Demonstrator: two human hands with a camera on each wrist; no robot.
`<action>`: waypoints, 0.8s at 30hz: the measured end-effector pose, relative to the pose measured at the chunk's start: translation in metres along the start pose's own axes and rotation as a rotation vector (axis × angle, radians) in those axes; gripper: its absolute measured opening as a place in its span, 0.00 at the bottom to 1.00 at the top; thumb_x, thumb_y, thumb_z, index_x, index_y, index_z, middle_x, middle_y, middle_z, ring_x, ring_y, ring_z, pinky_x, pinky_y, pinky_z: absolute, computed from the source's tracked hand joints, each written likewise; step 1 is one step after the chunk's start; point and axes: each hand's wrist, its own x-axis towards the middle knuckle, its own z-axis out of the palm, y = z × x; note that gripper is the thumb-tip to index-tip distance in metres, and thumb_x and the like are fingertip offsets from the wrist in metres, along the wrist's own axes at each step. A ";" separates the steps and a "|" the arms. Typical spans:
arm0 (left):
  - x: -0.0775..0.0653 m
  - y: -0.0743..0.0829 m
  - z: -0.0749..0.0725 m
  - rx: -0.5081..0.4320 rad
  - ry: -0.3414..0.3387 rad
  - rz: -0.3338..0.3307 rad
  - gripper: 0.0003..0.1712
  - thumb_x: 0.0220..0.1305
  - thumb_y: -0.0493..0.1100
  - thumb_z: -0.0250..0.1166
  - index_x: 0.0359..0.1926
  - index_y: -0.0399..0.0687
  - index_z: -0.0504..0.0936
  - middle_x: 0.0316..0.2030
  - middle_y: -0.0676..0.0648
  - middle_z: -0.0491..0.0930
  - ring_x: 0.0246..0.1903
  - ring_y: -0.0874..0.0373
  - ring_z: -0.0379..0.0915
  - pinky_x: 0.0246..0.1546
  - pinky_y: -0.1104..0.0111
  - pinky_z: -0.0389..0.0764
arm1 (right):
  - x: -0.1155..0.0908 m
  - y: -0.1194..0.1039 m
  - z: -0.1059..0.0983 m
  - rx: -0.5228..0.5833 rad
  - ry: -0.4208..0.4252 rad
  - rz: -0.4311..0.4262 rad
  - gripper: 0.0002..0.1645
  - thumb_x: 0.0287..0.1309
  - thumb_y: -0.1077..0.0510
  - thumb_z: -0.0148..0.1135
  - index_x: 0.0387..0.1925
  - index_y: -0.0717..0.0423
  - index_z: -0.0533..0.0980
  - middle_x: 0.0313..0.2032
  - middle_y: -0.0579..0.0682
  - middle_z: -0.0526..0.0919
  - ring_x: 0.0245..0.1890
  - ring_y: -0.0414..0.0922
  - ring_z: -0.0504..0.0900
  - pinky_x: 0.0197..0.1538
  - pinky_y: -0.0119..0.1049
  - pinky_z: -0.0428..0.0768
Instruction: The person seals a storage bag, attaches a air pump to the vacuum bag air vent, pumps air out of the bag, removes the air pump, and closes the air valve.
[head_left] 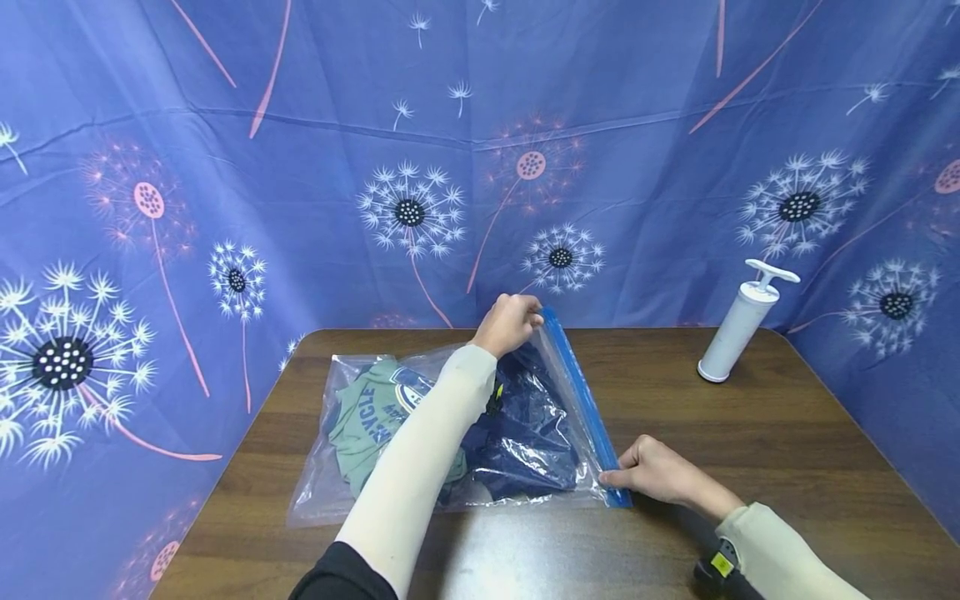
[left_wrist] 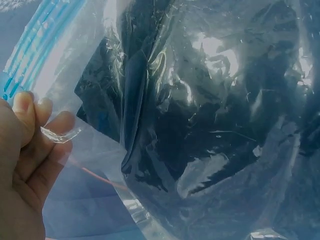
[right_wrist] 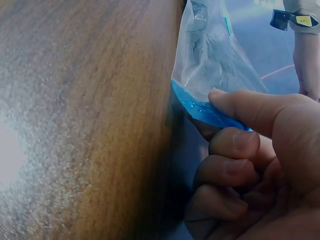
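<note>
At the near edge of view, a pale sleeve with a black upper part (head_left: pixel 345 575) covers the left arm, and a small dark device with a yellow label (head_left: pixel 722 564) sits by the right wrist. The right hand (head_left: pixel 651 471) pinches the near end of the blue closure strip (head_left: pixel 581 400), thumb on top and fingers curled beneath.

The clear plastic bag (head_left: pixel 318 502) lies flat on the wood-grain desk (head_left: pixel 675 408), between the two hands and stretching away to the left of the strip. The right hand is at its near right corner; the left forearm reaches across its middle and hides part of it. Inside, a green garment with dark lettering (head_left: pixel 367 425) fills the left portion, and a dark blue garment (head_left: pixel 517 454) lies beside it, toward the strip. Glare streaks the film over the dark cloth.

Farther off, the left hand (head_left: pixel 507 323) holds the bag's far right corner, thumb and fingers closed on the film at the strip's far end.

A white hand pump with a T-shaped handle (head_left: pixel 738 332) stands at the desk's far right, well apart from both hands. Behind everything hangs a blue cloth printed with dandelions (head_left: pixel 637 167).
</note>
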 end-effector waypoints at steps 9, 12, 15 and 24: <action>-0.003 -0.006 0.000 0.038 -0.021 -0.051 0.14 0.74 0.42 0.63 0.56 0.44 0.85 0.44 0.46 0.90 0.39 0.57 0.87 0.46 0.65 0.86 | -0.002 -0.001 -0.002 -0.006 -0.072 0.054 0.30 0.60 0.50 0.72 0.11 0.63 0.73 0.09 0.34 0.65 0.11 0.29 0.60 0.16 0.25 0.57; -0.009 -0.006 0.004 0.048 -0.097 -0.042 0.22 0.76 0.44 0.61 0.66 0.44 0.77 0.44 0.45 0.88 0.36 0.55 0.85 0.42 0.63 0.85 | -0.001 -0.004 -0.003 0.008 -0.110 0.103 0.27 0.62 0.49 0.71 0.13 0.61 0.76 0.11 0.38 0.72 0.11 0.33 0.69 0.16 0.28 0.67; -0.022 -0.007 0.006 0.079 -0.158 -0.024 0.30 0.76 0.47 0.61 0.73 0.45 0.68 0.53 0.44 0.84 0.45 0.52 0.84 0.48 0.61 0.84 | -0.001 -0.007 -0.005 -0.002 -0.129 0.142 0.23 0.62 0.48 0.71 0.17 0.58 0.78 0.13 0.43 0.75 0.13 0.38 0.74 0.18 0.31 0.72; -0.104 -0.040 -0.003 0.192 -0.174 -0.027 0.42 0.69 0.57 0.68 0.76 0.44 0.65 0.72 0.38 0.69 0.71 0.42 0.67 0.70 0.48 0.71 | 0.015 -0.028 -0.021 -0.263 0.037 0.186 0.37 0.57 0.45 0.75 0.57 0.67 0.74 0.44 0.58 0.84 0.42 0.53 0.83 0.44 0.51 0.82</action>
